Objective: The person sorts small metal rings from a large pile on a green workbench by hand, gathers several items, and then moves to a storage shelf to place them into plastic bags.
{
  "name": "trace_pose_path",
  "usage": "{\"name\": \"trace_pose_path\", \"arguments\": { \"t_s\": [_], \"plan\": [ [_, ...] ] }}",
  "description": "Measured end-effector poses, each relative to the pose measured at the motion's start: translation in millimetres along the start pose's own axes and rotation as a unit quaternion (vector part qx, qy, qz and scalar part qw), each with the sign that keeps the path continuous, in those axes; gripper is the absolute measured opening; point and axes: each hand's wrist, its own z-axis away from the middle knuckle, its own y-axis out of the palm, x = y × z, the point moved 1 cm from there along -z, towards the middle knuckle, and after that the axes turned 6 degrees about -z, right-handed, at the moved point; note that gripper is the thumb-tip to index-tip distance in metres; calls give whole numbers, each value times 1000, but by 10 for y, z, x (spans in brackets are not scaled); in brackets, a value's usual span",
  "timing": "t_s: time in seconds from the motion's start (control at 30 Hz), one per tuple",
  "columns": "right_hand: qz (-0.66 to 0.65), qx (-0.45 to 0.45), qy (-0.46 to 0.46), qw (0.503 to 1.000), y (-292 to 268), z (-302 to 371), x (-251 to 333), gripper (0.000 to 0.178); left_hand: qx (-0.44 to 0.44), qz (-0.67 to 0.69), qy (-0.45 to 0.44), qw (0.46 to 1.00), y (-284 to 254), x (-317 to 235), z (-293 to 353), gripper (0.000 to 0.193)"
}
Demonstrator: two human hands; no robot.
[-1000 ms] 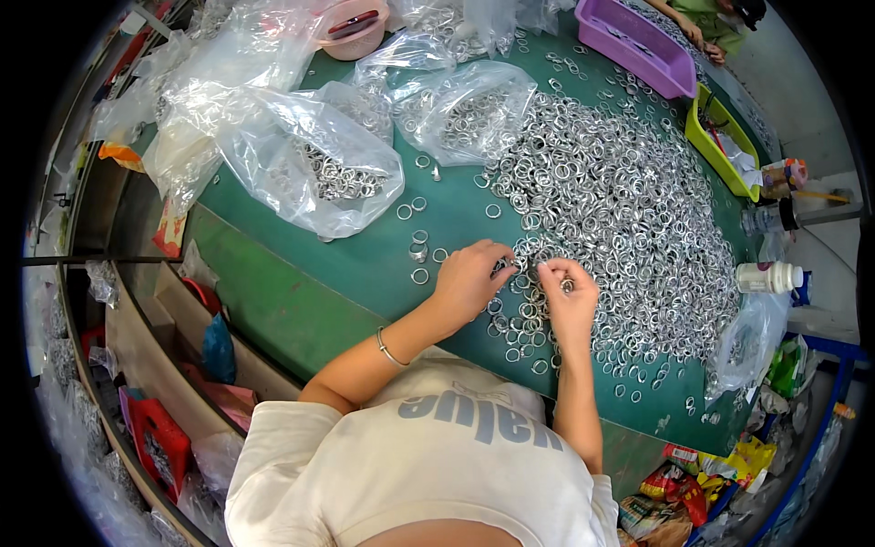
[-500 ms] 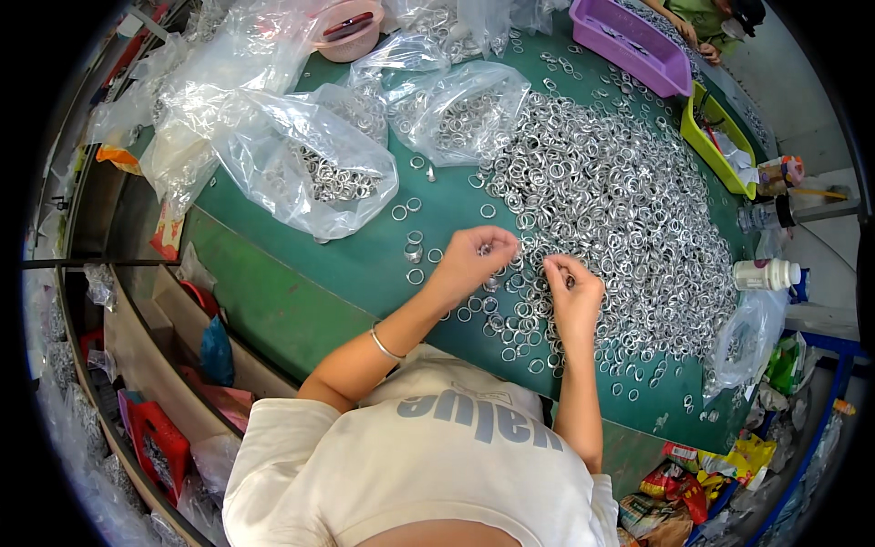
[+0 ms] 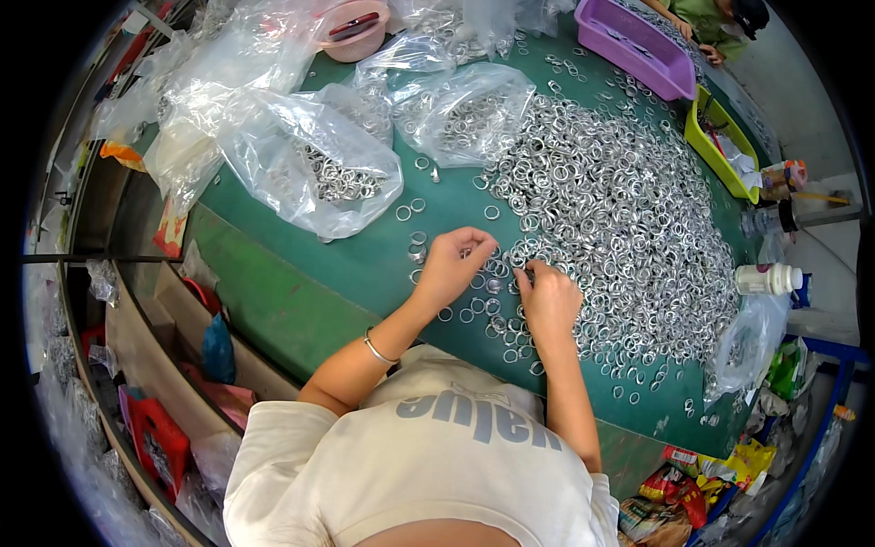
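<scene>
A large heap of silvery metal rings (image 3: 629,219) covers the right half of the green table (image 3: 301,264). Along the heap's near left edge, loose rings lie scattered. My left hand (image 3: 453,269) is over these, thumb and fingers pinched together, with a silvery ring just showing in its curl. Close to its right, my right hand (image 3: 551,301) hangs at the heap's edge with fingertips drawn together. Its fingers hide whatever may be between them. A small gap separates the two hands. Several single rings (image 3: 417,239) lie left of my left hand.
Clear plastic bags with rings (image 3: 342,173) stand at the back left, another bag (image 3: 469,114) beside them. A pink basket (image 3: 354,46), a purple basket (image 3: 638,55) and a yellow-green basket (image 3: 720,146) line the far side. A white bottle (image 3: 768,279) is at right; a co-worker (image 3: 720,27) sits beyond.
My left hand has shifted slightly left and toward me. My right hand has moved left and turned so its back shows more. Both stay at the heap's near left edge.
</scene>
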Motion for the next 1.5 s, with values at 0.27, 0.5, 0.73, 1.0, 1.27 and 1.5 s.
{"name": "trace_pose_path", "arguments": {
  "t_s": [0.27, 0.5, 0.73, 1.0, 1.27, 1.5],
  "plan": [
    [-381, 78, 136, 911, -171, -6, -108, 7, -54, -272, 100, 955, -39, -17, 45, 18],
    [-773, 71, 214, 592, -262, 7, -173, 10, -67, -355, 138, 922, 11, -34, 23, 18],
    [-107, -9, -80, 991, -37, -114, 25, 11, -64, -373, 182, 908, 58, -61, -25, 18],
    [-616, 59, 221, 754, -146, -29, -225, 9, -68, -381, 182, 904, 19, -31, -25, 17],
    [-869, -1, 253, 426, -185, -43, -294, 14, -31, -431, 192, 881, 152, -60, -133, 17],
    [-838, 29, 268, 475, -129, 25, -337, 10, -14, -376, 181, 909, 155, -47, -211, 12]
  ]
}}
